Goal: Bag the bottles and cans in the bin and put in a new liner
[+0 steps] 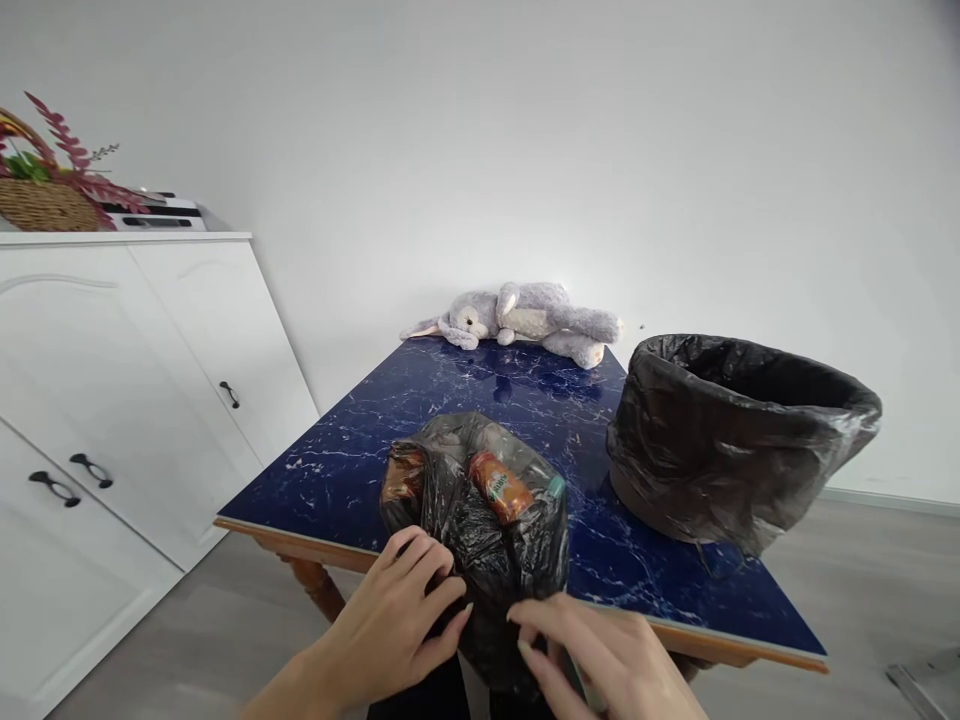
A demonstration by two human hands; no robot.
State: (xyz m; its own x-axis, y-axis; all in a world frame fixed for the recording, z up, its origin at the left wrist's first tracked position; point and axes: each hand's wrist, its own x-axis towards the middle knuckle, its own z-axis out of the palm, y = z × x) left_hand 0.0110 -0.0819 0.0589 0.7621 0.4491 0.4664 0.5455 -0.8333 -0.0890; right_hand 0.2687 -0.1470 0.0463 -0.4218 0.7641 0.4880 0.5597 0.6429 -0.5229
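Note:
A thin black trash bag point(480, 545) bulges with contents at the near edge of the blue table. Through its stretched plastic shows an orange drink can point(501, 487), beside a brown-orange item at left that I cannot identify. My left hand point(401, 610) has its fingers curled on the bag's near left side, thumb below. On the near right side, my right hand point(592, 645) pinches the plastic between thumb and fingers. The bag's loose lower part hangs between both hands, over the table edge; its opening is hidden.
A bin point(720, 450) lined with a black bag stands at the table's right. A grey plush rabbit point(525, 318) lies along the far edge of the blue marbled table point(330, 450). White cabinets point(135, 370) stand at left, with a flower basket point(49, 203) on top.

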